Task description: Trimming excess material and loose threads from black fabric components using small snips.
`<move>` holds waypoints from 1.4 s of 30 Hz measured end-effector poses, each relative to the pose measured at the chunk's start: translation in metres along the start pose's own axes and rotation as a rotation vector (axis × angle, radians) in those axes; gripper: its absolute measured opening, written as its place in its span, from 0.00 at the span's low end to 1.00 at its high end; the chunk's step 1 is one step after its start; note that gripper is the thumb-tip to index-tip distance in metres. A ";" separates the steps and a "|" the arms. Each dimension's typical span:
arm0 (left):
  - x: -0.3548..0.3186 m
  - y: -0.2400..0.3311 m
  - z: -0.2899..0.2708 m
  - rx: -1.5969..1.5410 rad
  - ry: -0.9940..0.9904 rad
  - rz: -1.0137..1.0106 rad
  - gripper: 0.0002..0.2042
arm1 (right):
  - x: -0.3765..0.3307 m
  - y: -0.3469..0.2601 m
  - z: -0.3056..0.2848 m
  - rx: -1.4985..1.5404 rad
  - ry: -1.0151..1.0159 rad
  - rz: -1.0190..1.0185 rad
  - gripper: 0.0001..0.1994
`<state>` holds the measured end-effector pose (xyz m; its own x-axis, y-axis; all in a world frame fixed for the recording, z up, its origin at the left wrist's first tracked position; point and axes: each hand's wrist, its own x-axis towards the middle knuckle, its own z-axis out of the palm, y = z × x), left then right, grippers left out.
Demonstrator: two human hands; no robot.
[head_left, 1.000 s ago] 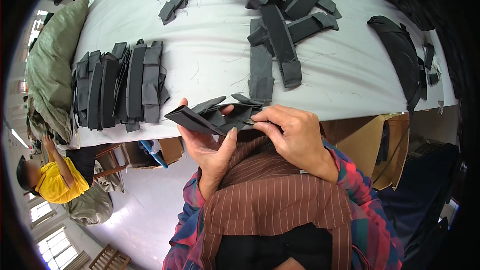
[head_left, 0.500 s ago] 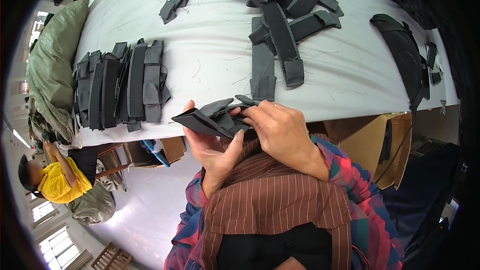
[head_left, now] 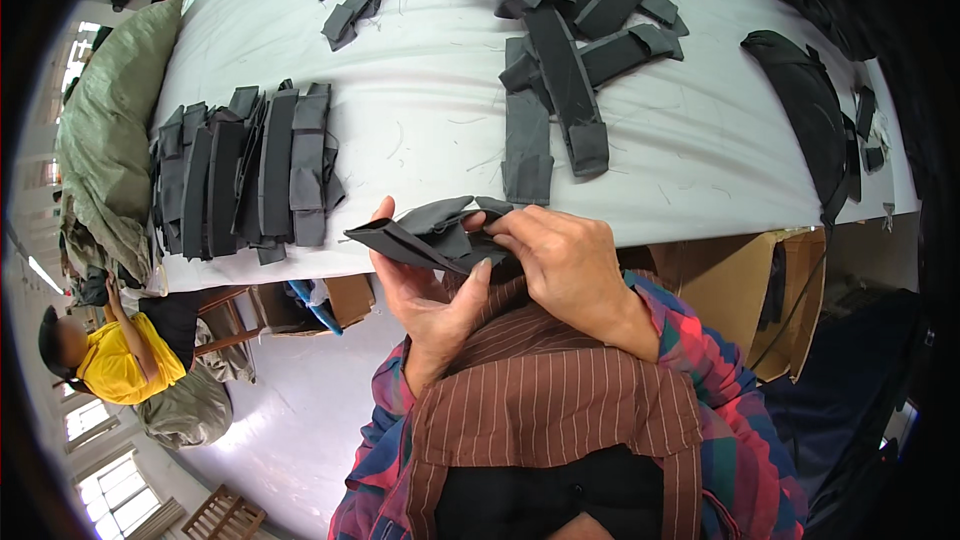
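At frame centre, a folded grey fabric piece [head_left: 430, 235] is pinched between the left hand [head_left: 425, 295] and the right hand [head_left: 565, 260], fingers closed on it.

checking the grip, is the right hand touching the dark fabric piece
Touching: the head view shows the right hand with its fingers pinching the dark fabric piece.

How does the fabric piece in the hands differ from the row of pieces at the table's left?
The held piece is off the table, gripped by both hands and crumpled; the row lies flat on the table, side by side, untouched. Both are dark grey fabric.
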<state>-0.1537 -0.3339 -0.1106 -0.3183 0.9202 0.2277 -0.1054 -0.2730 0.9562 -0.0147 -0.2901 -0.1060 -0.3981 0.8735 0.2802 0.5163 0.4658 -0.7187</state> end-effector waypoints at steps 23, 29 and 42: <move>0.023 -0.003 -0.011 -0.466 -0.197 -0.495 0.33 | 0.019 0.020 -0.019 0.114 0.062 -0.046 0.09; 0.023 -0.003 -0.016 -0.475 -0.197 -0.554 0.29 | 0.019 0.022 -0.021 -0.077 0.113 -0.138 0.10; 0.023 -0.008 -0.023 -0.804 -0.191 -0.651 0.22 | 0.016 0.024 -0.016 0.358 0.111 0.071 0.11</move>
<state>-0.1818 -0.3174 -0.1172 0.1711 0.9658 -0.1946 -0.8191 0.2492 0.5168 0.0035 -0.2631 -0.1089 -0.2759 0.9209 0.2752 0.2341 0.3421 -0.9100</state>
